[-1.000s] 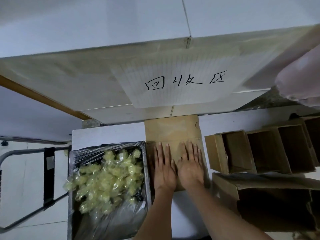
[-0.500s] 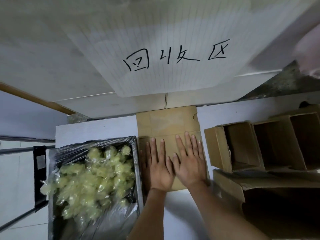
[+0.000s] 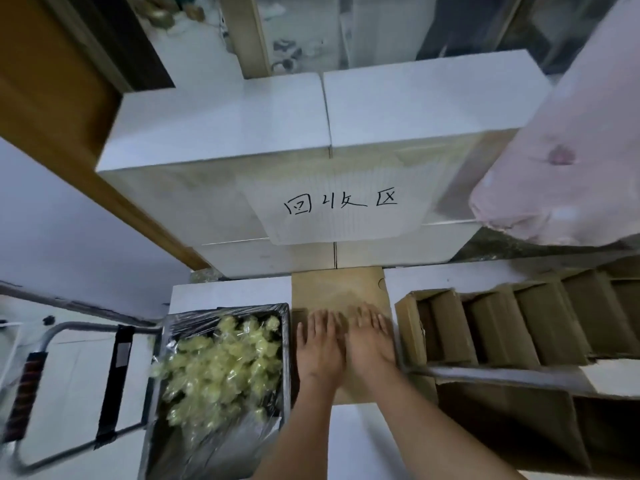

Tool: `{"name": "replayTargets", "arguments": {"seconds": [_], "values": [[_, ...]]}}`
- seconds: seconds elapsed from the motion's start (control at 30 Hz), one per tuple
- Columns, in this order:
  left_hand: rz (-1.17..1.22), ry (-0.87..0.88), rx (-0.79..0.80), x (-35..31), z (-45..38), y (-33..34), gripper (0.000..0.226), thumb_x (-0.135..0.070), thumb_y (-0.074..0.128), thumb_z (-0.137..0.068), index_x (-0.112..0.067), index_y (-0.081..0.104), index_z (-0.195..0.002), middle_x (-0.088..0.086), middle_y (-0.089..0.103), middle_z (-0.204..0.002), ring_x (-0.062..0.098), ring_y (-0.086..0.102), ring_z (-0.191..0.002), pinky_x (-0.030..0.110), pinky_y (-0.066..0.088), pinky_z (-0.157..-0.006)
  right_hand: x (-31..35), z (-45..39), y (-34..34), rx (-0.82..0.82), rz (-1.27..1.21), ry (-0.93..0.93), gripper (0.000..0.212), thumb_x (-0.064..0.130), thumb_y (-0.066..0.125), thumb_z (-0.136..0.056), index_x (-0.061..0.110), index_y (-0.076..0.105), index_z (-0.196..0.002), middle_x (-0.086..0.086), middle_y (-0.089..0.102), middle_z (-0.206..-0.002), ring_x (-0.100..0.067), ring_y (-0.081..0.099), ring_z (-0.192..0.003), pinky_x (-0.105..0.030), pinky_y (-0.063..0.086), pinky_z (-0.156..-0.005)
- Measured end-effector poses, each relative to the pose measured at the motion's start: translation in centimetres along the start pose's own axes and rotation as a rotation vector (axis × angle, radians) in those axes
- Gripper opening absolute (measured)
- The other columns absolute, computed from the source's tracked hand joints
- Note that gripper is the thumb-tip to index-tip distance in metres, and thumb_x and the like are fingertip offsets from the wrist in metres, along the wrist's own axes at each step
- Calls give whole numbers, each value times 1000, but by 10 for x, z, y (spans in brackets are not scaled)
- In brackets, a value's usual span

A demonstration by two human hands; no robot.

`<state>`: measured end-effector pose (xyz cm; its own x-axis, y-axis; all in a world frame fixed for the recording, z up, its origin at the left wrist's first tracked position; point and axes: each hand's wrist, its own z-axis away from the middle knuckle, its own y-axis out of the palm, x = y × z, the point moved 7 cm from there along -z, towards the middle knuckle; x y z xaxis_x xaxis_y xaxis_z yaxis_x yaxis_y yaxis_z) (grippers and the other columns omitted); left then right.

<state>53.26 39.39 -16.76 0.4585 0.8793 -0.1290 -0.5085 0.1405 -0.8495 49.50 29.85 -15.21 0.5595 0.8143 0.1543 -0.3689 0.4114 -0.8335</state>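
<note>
Ahead of me stands the biggest thing here, a stack of white cartons, pushed up against the far edge of the white table I work at. A pale pink sack leans in at the upper right. Low on my right lies a large brown box on its side, and just behind it is a row of small open cardboard boxes, mouths up, packed one against the next. On my left sits a dark tray lined with clear film and heaped with small yellow wrapped pieces. Past the table's left edge there is a metal frame with black straps. A lined sheet of paper with three handwritten characters hangs on the front of the cartons.

The flat brown cardboard lies on the table between the tray and the row of boxes; its far end reaches the cartons. My left hand and right hand rest on its near half, palms down, side by side and touching. The picture is smeared there, yet my fingers show straight and a little spread, pointing away from me — flat on the board, gripping nothing
</note>
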Motion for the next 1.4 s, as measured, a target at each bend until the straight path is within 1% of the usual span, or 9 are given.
{"name": "replayTargets", "arguments": {"seconds": [0.13,0.27,0.37,0.5,0.77,0.9,1.03,1.17,1.4], "values": [[0,-20,-65,-12,23,-64,60,-38,21,-107,-12,9,-160,10,10,-168,22,5,-155,46,3,-125,0,18,-63,-12,-12,-20,64,36,33,-105,15,8,-159,-11,4,-167,-29,8,-153,-41,3,-125],[-9,-25,-138,-19,43,-123,59,-40,27,-107,-10,19,-157,10,20,-164,24,12,-153,49,10,-123,-8,39,-125,-69,22,-67,64,43,34,-102,12,20,-156,-14,28,-158,-30,27,-146,-40,17,-121],[-6,-26,-201,-28,59,-155,52,-39,28,-106,-10,33,-149,9,36,-154,24,25,-147,49,17,-121,-19,58,-159,-145,109,-115,59,43,32,-102,10,29,-151,-14,42,-148,-30,40,-135,-41,28,-114],[-36,-12,-230,-49,84,-176,45,-37,30,-104,-10,47,-136,12,49,-141,29,40,-135,45,28,-114,-36,88,-184,-181,131,-99,55,45,32,-101,11,40,-143,-14,49,-141,-31,47,-128,-40,34,-107],[-149,95,-201,-99,140,-166,52,-42,25,-106,-10,42,-144,14,47,-147,31,43,-135,44,33,-111,-77,167,-193,-257,97,-32,55,48,32,-101,13,44,-141,-14,51,-137,-32,50,-123,-40,39,-99],[-127,167,-190,-118,174,-152,54,-41,24,-107,-9,40,-147,15,44,-150,32,42,-137,49,30,-115,-99,211,-177,-282,95,30,55,54,33,-100,14,50,-134,-13,56,-134,-31,54,-120,-41,44,-94],[-91,219,-187,-130,206,-133,56,-44,23,-107,-11,39,-149,15,43,-151,32,42,-137,50,32,-114,-122,251,-162,-297,77,92,58,54,36,-99,14,49,-138,-15,53,-138,-32,51,-126,-43,43,-100],[-114,265,-169,-149,233,-110,57,-45,23,-106,-11,37,-150,16,42,-152,33,44,-137,51,33,-115,-145,286,-148,-315,72,141,54,55,36,-99,16,51,-134,-13,58,-131,-32,55,-120,-43,43,-97],[-136,335,-149,-205,259,-83,56,-46,21,-106,-15,36,-151,13,41,-152,31,41,-138,48,34,-113,-201,326,-129,-332,40,223,56,55,35,-99,16,47,-138,-14,55,-136,-32,52,-125,-44,41,-101]]}}
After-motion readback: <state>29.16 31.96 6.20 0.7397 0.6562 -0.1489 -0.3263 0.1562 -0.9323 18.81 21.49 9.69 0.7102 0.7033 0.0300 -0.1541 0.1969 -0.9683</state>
